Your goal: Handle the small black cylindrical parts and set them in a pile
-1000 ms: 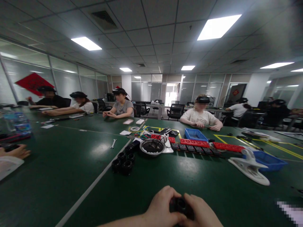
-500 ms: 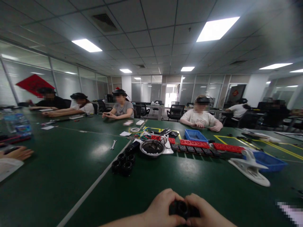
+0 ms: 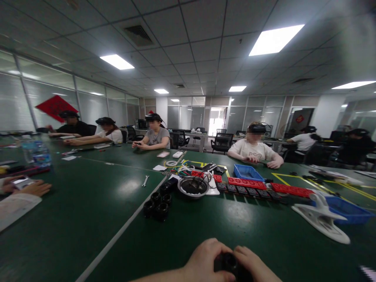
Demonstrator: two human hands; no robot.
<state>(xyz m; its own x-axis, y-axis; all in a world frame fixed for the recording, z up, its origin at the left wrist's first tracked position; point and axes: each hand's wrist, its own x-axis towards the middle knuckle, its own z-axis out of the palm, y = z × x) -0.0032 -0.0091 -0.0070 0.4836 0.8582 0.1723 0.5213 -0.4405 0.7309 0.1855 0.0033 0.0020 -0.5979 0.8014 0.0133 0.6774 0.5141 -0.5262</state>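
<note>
nearer than the round, silver metal bowl (image 3: 188, 195), left hand (image 3: 207, 260) and right hand (image 3: 254, 264) grasp a glossy black ring-ended part (image 3: 230, 259) — apparently a two-handed adjusting step, the next move needing a steady hold.

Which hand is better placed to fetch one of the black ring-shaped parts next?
Probably the left hand: the black parts sit ahead and to its left, so it is nearer than the right hand. Both hands hold the dark object, so the left would first have to let go.
</note>
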